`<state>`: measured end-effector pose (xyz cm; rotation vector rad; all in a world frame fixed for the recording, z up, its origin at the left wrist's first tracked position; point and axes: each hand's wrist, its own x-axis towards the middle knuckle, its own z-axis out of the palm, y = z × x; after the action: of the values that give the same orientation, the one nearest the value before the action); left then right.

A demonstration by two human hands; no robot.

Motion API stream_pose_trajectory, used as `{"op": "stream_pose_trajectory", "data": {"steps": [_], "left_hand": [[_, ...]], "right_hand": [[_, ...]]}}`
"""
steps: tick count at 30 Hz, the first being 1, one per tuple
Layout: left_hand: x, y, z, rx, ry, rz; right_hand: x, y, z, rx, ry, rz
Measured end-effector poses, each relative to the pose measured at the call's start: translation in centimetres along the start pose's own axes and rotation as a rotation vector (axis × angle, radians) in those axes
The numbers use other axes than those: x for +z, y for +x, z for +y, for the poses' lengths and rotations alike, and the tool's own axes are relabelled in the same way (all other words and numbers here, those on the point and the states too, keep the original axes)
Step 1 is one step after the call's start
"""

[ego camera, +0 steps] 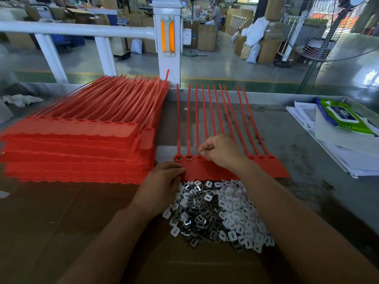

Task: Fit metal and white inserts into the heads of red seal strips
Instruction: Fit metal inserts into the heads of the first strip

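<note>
A joined row of red seal strips [264, 167] lies flat in front of me, tails pointing away. The two leftmost heads show metal inserts. My right hand [221, 150] hovers over the third head, fingertips pinching a small insert at its slot; which kind I cannot tell. My left hand [162, 183] presses on the row's near left corner with curled fingers. Just below the row lies a heap of metal inserts [196, 216] on the left and white inserts [242, 218] on the right.
A tall stack of red seal strip sheets [82, 140] fills the left of the bench. Papers and a pack of wet wipes [344, 117] lie at the right. Brown cardboard [61, 212] covers the near bench. A white railing [82, 31] stands behind.
</note>
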<state>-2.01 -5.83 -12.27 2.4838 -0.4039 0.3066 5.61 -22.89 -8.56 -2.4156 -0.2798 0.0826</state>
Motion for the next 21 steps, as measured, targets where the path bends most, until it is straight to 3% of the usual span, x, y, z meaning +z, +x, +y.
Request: {"op": "stream_pose_trajectory", "data": {"steps": [15,21], "left_hand": [[0.1,0.0,-0.1,0.005,0.002,-0.003],[0.2,0.1,-0.2,0.002,0.001,-0.002]], "right_hand": [[0.3,1.0,-0.2,0.053,-0.140,-0.098],[0.4,1.1,-0.2,0.093,-0.067,-0.072]]}}
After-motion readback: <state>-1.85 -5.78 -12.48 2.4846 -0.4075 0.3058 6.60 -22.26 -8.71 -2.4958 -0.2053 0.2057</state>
